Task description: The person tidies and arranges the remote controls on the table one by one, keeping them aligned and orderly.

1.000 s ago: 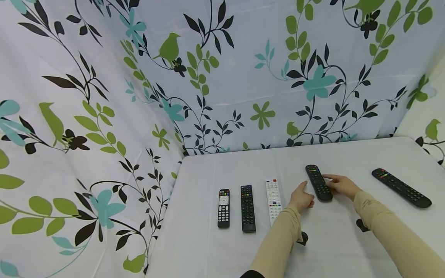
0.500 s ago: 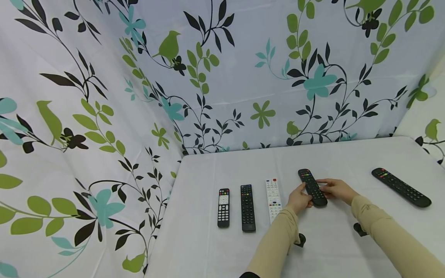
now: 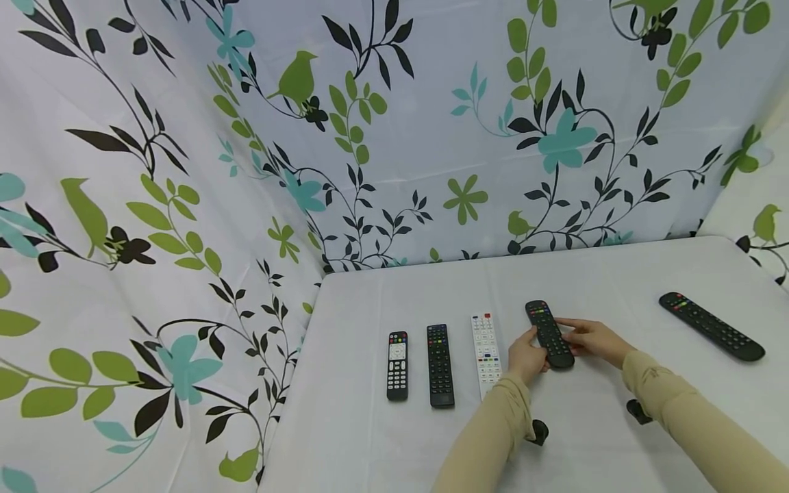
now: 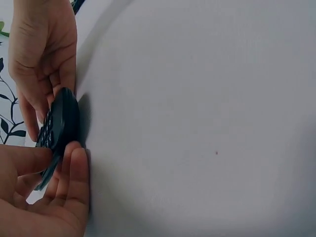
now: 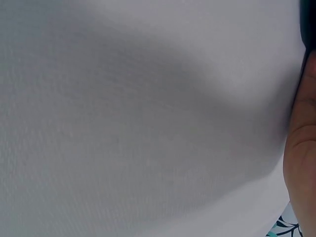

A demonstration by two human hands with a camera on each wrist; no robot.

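Both hands are at a black remote control (image 3: pixel 549 335), which lies tilted, its top end pointing up and left in the head view. My left hand (image 3: pixel 526 357) pinches its left edge, thumb over the keys and fingers (image 4: pixel 76 168) underneath in the left wrist view. At the opposite edge, my right hand (image 3: pixel 596 340) holds it between thumb and fingers, the index finger reaching along the side. To the left stands a white remote control (image 3: pixel 485 349), its lower end hidden behind the left forearm. Only part of the right hand (image 5: pixel 302 148) shows in the right wrist view.
A small black remote control (image 3: pixel 397 366) with white keys and a longer black remote control (image 3: pixel 440 366) lie at the left of the white table (image 3: pixel 345 424). Another black remote control (image 3: pixel 711 326) lies slanted at the right. A patterned curtain (image 3: pixel 401 137) surrounds the table.
The black remote control has moved left and slightly nearer to me. My left hand, earlier beside it with the index finger extended, has taken hold of it. The right hand followed leftward.
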